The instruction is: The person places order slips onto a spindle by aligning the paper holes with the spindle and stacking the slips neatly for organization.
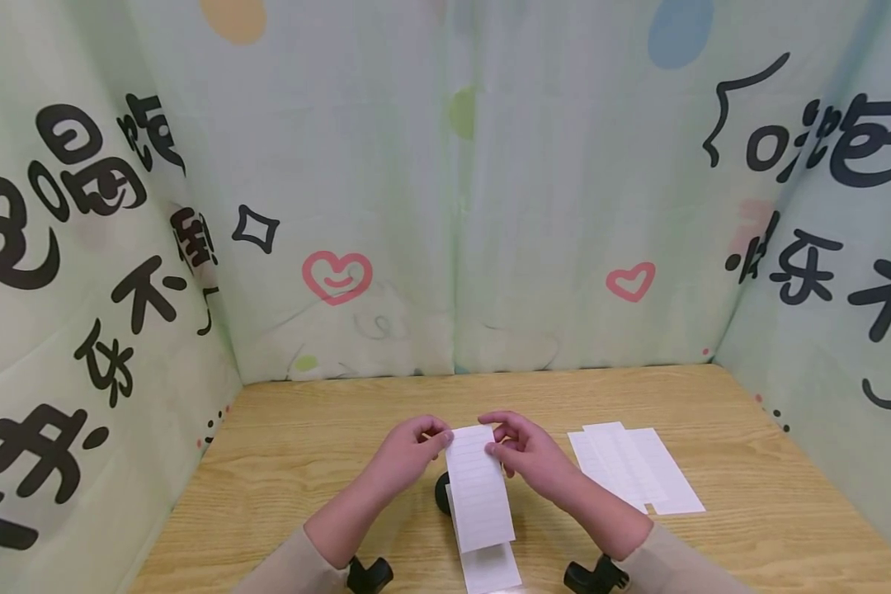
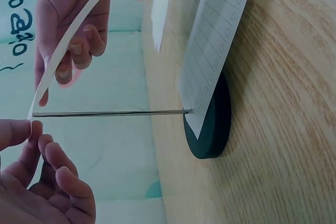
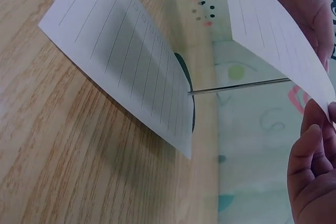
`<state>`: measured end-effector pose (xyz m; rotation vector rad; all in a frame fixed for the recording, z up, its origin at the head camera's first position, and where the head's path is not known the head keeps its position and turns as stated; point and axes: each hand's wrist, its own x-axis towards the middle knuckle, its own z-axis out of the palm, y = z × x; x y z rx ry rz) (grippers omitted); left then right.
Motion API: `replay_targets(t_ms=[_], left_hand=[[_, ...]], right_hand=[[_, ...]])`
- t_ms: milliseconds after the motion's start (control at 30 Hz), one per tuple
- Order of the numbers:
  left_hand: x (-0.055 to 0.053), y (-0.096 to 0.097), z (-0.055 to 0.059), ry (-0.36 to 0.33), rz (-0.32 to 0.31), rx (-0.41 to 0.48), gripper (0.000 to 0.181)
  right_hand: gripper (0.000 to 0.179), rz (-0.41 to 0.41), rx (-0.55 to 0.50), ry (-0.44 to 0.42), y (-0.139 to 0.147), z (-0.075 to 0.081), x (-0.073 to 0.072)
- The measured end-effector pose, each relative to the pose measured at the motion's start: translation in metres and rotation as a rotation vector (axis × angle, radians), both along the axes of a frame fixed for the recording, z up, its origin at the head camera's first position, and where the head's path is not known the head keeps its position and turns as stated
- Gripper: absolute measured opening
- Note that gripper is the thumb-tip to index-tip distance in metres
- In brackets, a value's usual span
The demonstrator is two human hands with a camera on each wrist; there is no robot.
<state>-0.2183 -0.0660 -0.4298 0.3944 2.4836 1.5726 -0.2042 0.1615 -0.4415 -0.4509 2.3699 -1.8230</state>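
Note:
Both hands hold a lined paper sheet (image 1: 478,495) by its far end. The left hand (image 1: 416,450) pinches the far left corner between thumb and fingers. At the far right edge, the right hand (image 1: 527,454) pinches it, thumb on top. Under the sheet stands a bill spike with a thin metal rod (image 2: 110,113) and a round black base (image 2: 215,129). The rod's tip meets the sheet's underside; whether it pierces the paper I cannot tell. Low on the rod, a second lined sheet with small checkboxes (image 3: 126,56) is skewered and slants over the base.
Several overlapping paper sheets (image 1: 638,470) lie on the wooden table (image 1: 304,478) to the right. Printed curtains (image 1: 386,181) enclose the table at the back and both sides.

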Motion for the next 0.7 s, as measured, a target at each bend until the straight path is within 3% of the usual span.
replay_targets(t_ms=[700], left_hand=[[0.0026,0.002,0.002,-0.003,0.007,-0.043,0.013]], right_hand=[[0.037,-0.013,0.055,-0.032,-0.0022,-0.0088,-0.0043]])
